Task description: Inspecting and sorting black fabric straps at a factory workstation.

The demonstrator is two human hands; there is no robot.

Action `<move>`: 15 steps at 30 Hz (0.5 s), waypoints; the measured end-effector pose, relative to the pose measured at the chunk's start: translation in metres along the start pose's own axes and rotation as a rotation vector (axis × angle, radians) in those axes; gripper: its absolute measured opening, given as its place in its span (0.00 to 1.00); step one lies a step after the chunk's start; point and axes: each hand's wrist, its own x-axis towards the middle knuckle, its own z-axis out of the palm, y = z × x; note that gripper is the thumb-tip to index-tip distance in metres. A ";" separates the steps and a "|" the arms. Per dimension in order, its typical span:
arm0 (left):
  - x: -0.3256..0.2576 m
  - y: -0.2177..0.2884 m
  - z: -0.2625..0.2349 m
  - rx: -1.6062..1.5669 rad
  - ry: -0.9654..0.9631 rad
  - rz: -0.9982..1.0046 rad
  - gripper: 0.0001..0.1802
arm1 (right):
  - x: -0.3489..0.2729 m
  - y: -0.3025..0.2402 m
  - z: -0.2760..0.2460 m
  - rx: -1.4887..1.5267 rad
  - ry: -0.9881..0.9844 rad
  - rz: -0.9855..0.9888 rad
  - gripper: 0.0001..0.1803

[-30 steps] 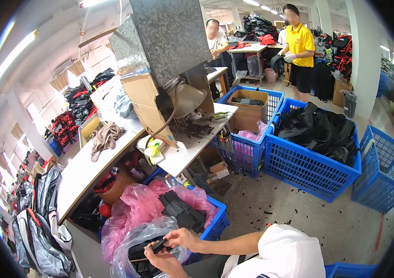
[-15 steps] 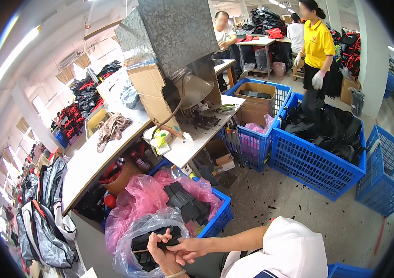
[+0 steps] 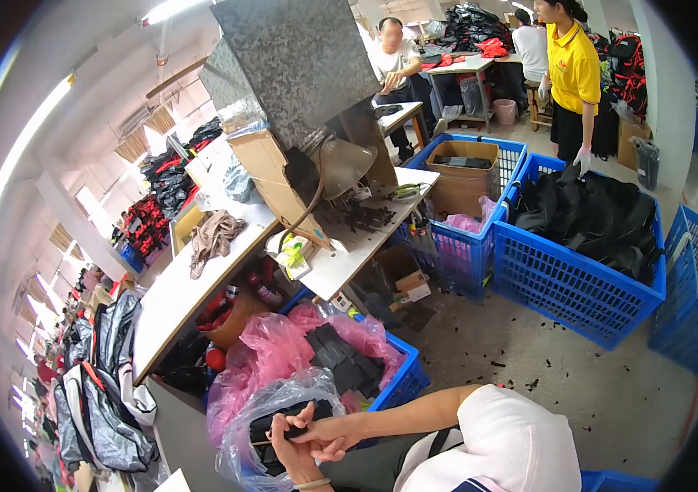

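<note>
We are viewing two bare hands over an open clear plastic bag (image 3: 304,385), with the lower edge cutting off the left forearm just below a pale wristband (image 3: 313,484). The right hand (image 3: 328,433) is covering part of the left hand (image 3: 288,448), and both are hiding the middle of the bag's black pieces (image 3: 265,430). The left hand is standing half open, its fingers raised and loosely bent; the right hand is lying across it, its fingers partly curled and touching it. We are failing to tell whether either is gripping a small black piece. The uppermost black piece in the bag is slanting, its long axis running from lower left to upper right. Just beyond, flat black panels (image 3: 341,357) are overlapping in a pink plastic bag (image 3: 263,348) inside a blue crate (image 3: 416,382); their row is running from upper left to lower right.
</note>
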 end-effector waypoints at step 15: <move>-0.008 -0.017 -0.033 -0.424 0.429 -0.281 0.21 | -0.020 -0.002 0.007 -1.185 0.374 0.042 0.28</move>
